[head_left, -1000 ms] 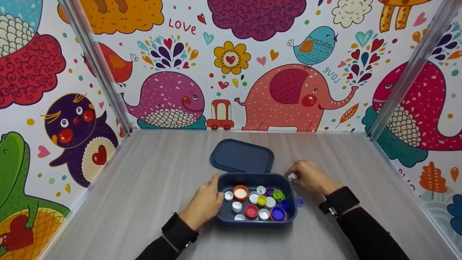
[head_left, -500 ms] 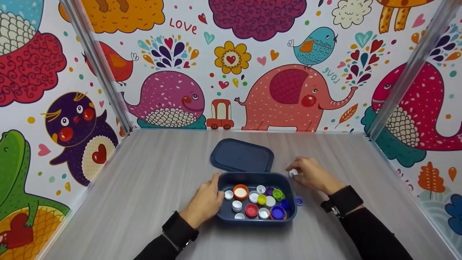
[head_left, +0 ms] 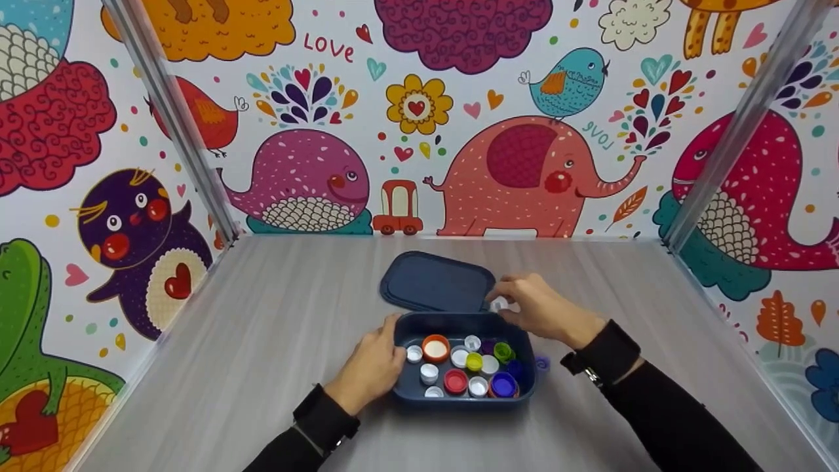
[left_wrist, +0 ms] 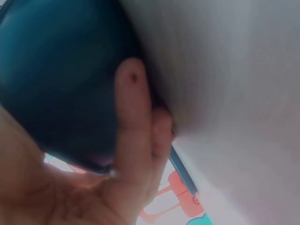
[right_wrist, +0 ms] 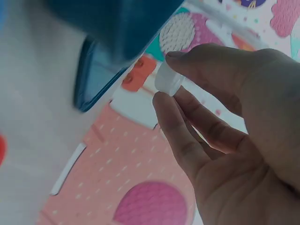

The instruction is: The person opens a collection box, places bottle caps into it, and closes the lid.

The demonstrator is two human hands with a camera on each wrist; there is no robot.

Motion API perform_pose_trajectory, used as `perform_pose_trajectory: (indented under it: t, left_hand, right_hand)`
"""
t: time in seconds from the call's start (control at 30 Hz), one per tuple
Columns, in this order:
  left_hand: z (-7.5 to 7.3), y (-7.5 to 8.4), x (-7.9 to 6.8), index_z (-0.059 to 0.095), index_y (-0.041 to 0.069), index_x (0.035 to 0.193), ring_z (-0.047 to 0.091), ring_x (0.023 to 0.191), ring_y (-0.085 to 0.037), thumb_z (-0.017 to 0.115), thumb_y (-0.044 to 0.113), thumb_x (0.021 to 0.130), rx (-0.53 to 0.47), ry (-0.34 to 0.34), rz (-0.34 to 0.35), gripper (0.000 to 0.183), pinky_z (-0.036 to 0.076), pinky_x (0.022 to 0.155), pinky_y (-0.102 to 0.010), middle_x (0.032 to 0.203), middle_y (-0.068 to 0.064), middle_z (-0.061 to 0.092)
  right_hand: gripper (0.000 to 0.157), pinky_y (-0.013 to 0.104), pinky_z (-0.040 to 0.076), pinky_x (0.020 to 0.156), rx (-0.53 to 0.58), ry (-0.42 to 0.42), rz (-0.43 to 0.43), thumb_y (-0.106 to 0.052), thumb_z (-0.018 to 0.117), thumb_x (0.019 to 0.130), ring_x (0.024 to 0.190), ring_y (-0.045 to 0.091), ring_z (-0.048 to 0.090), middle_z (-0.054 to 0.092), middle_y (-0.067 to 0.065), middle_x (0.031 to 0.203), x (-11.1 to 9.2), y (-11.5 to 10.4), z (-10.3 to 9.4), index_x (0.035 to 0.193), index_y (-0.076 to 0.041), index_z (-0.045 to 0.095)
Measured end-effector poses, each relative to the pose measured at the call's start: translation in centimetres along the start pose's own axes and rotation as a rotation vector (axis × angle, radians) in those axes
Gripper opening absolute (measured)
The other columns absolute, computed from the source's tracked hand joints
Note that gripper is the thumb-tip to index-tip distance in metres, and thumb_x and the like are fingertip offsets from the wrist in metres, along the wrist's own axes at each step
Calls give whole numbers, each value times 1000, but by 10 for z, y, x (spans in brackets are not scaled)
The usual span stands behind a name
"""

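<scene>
A dark blue plastic box (head_left: 459, 399) sits on the table with several bottle caps inside: white, red (head_left: 455, 381), orange-rimmed (head_left: 435, 348), yellow (head_left: 473, 362), green (head_left: 503, 353) and blue (head_left: 503, 385). My left hand (head_left: 367, 364) holds the box by its left end; the left wrist view has its fingers (left_wrist: 133, 103) lying along the box's outer wall. Above the far right corner of the box, my right hand (head_left: 541, 308) pinches a white bottle cap (right_wrist: 167, 79) between thumb and fingertips. In the head view the fingers partly cover that cap.
The box's dark blue lid (head_left: 439, 282) lies flat behind it. A purple cap (head_left: 541, 364) is on the table against the box's right side. Patterned panels stand at the back and both sides of the grey table (head_left: 295, 282).
My right hand has moved left with the white cap, from beside the box's far right corner to near the lid's right edge. The left hand stays on the box.
</scene>
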State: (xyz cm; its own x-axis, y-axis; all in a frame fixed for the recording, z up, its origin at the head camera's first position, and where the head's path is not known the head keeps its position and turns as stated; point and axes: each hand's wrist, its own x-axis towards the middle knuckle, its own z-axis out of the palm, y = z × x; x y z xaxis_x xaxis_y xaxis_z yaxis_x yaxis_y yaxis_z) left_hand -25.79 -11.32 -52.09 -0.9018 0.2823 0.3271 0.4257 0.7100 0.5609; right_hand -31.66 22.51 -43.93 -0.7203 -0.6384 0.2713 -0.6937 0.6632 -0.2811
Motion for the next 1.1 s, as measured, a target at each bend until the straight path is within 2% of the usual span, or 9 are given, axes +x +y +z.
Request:
perform_pose_trajectory:
  t: [0.2, 0.33, 0.5, 0.63, 0.77, 0.9, 1.1]
  left_hand:
    - [0, -1, 1, 54, -8, 157, 80, 121, -47, 64, 2, 103, -4, -26, -26, 55, 66, 102, -62, 135, -35, 79]
    - [0, -1, 0, 54, -6, 157, 81, 121, -47, 64, 2, 104, -1, -34, -31, 55, 66, 101, -62, 135, -34, 79]
    - [-2, 0, 1, 54, -4, 159, 80, 123, -47, 65, 3, 105, -4, -43, -46, 55, 65, 103, -63, 137, -33, 78]
    - [-2, 1, 1, 53, -3, 161, 78, 126, -47, 64, 5, 106, -9, -63, -71, 57, 64, 106, -63, 140, -34, 77]
    - [-1, 2, 1, 52, -3, 162, 79, 125, -45, 62, 5, 107, -11, -74, -78, 57, 65, 104, -62, 141, -32, 77]
    - [-1, 2, 1, 54, -1, 160, 80, 122, -42, 62, 4, 106, -12, -65, -65, 55, 66, 100, -61, 138, -30, 79]
    - [-1, 0, 1, 53, 0, 160, 80, 123, -44, 63, 4, 106, -16, -62, -72, 55, 65, 102, -62, 138, -32, 78]
  right_hand:
    - [22, 43, 73, 89, 29, -81, -94, 3, 87, 99, 99, 30, 80, 80, 20, 113, 16, -27, 5, 121, 0, 87]
    - [22, 36, 72, 89, 21, -155, -134, -2, 88, 100, 99, 26, 79, 80, 18, 114, 24, -47, 12, 122, -2, 88]
    - [24, 31, 71, 91, -12, -278, -154, -8, 89, 101, 102, 21, 80, 82, 13, 116, 32, -69, 23, 126, -7, 87]
    - [27, 30, 70, 93, -38, -352, -136, -11, 88, 104, 104, 17, 80, 83, 11, 119, 34, -79, 34, 130, -9, 87]
    - [31, 29, 70, 91, -39, -363, -143, -11, 88, 103, 103, 17, 81, 84, 11, 119, 33, -81, 37, 134, -8, 86]
    - [34, 30, 71, 91, -42, -353, -157, -9, 90, 101, 105, 23, 83, 83, 14, 119, 32, -81, 35, 135, -6, 85]
    - [33, 34, 71, 95, -34, -353, -120, -8, 90, 100, 107, 27, 82, 83, 16, 121, 30, -79, 32, 133, -7, 85]
